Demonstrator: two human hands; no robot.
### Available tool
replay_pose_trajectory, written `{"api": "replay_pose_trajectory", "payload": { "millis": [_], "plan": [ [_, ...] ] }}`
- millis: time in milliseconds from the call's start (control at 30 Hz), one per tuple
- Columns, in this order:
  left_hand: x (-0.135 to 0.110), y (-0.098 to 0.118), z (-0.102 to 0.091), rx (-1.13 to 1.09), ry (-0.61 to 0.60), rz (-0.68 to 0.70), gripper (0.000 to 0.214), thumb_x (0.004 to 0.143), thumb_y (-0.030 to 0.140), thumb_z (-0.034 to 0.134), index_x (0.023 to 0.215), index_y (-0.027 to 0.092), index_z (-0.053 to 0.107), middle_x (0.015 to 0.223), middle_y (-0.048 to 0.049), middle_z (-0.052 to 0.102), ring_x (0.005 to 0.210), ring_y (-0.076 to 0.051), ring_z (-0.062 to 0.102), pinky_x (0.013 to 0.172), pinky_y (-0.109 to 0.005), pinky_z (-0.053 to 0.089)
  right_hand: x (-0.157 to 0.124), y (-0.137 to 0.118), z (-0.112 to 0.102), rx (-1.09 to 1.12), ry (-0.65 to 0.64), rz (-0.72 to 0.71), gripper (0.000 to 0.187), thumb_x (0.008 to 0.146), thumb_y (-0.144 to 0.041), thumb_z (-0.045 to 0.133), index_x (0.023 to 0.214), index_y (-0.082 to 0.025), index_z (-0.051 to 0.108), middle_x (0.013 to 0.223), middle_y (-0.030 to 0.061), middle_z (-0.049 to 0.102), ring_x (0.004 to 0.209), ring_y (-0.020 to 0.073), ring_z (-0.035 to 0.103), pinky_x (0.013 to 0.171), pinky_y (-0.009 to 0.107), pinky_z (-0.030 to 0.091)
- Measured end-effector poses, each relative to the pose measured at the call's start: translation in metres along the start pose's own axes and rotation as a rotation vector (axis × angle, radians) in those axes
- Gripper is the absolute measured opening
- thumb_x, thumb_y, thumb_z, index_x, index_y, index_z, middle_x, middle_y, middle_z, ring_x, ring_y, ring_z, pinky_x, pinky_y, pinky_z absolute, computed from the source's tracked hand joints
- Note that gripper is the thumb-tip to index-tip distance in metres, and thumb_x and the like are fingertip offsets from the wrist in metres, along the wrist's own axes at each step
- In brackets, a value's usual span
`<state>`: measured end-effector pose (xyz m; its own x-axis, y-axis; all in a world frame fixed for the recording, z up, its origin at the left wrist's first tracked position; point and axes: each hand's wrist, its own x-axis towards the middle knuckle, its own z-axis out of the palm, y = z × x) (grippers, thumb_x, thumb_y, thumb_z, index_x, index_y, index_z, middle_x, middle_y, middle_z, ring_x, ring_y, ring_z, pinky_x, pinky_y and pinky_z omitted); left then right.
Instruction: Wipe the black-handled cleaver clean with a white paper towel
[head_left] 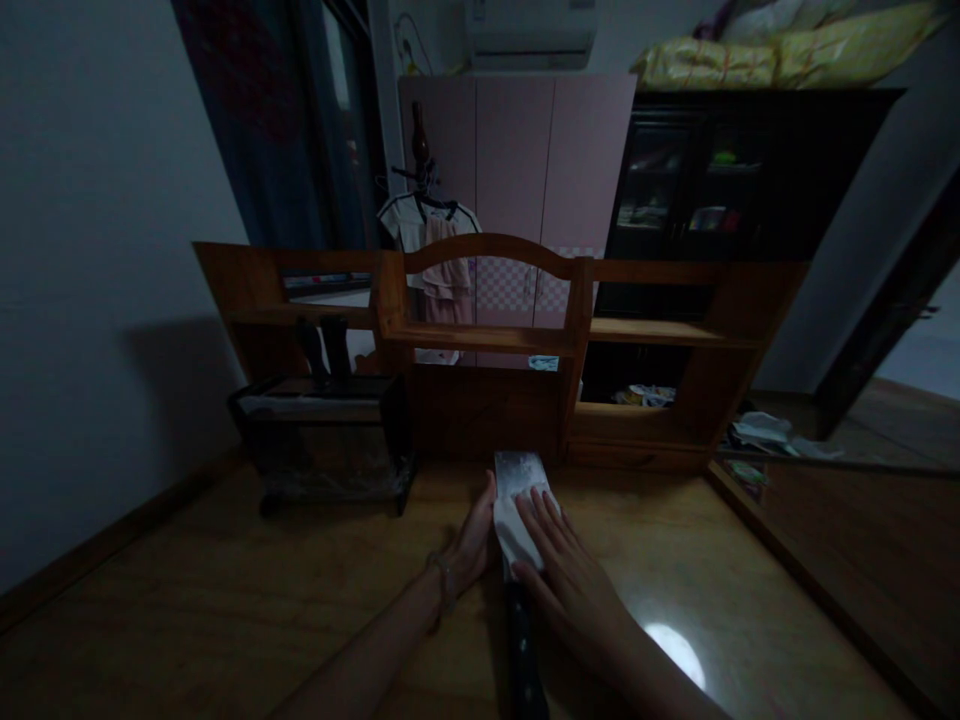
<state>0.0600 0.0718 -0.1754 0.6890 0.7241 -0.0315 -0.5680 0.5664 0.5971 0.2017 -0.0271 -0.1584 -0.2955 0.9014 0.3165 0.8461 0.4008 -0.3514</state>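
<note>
A cleaver (519, 468) with a broad metal blade is in the middle, above the wooden tabletop, its black handle (523, 650) pointing toward me. My left hand (474, 540) holds the blade from its left side, thumb up along the edge; its other fingers are hidden behind the blade. A white tissue or cloth (513, 530) covers the lower part of the blade. My right hand (559, 560) presses this white tissue against the blade with fingers laid across it. The far end of the blade shows bare metal.
At the left stands a knife block (322, 450) with two black-handled tools (335, 345) in its top. A wooden shelf unit (487, 340) runs along the back of the tabletop (315, 590). A raised wooden edge (795, 560) borders the right side. Light reflects near my right forearm.
</note>
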Motion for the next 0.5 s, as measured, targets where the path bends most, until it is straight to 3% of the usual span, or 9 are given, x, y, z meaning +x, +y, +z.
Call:
{"api": "replay_pose_trajectory", "payload": {
  "millis": [133,367,500],
  "plan": [
    [0.0003,0.0000,-0.0007,0.002,-0.002,0.001,0.074,0.091,0.067,0.036,0.126,0.006,0.059,0.114,-0.0179,0.068,0.113,-0.031,0.061,0.107,-0.040,0.035,-0.0001,0.0050,0.0027,0.017,-0.036,0.000,0.056,0.101,-0.042,0.028,0.153,-0.024,0.013,0.159,0.0032,0.014,0.147,0.0212,0.010,0.120,0.047,0.020],
    [0.0002,-0.0004,-0.0005,0.038,0.023,0.035,0.070,0.091,0.064,0.041,0.123,0.005,0.061,0.110,-0.0182,0.069,0.111,-0.030,0.062,0.103,-0.037,0.040,0.0010,0.0015,-0.0036,0.087,-0.053,0.015,0.050,0.101,-0.044,0.031,0.150,-0.034,0.024,0.160,-0.0012,0.005,0.147,0.0244,0.005,0.119,0.051,0.019],
    [0.0010,-0.0005,-0.0006,0.038,0.030,0.024,0.072,0.090,0.066,0.041,0.121,0.004,0.062,0.107,-0.0187,0.070,0.110,-0.031,0.063,0.101,-0.038,0.041,0.0032,0.0006,-0.0059,0.135,-0.036,0.033,0.048,0.101,-0.043,0.030,0.148,-0.033,0.029,0.160,-0.0010,0.007,0.147,0.0252,0.004,0.119,0.051,0.020]
  ]
}}
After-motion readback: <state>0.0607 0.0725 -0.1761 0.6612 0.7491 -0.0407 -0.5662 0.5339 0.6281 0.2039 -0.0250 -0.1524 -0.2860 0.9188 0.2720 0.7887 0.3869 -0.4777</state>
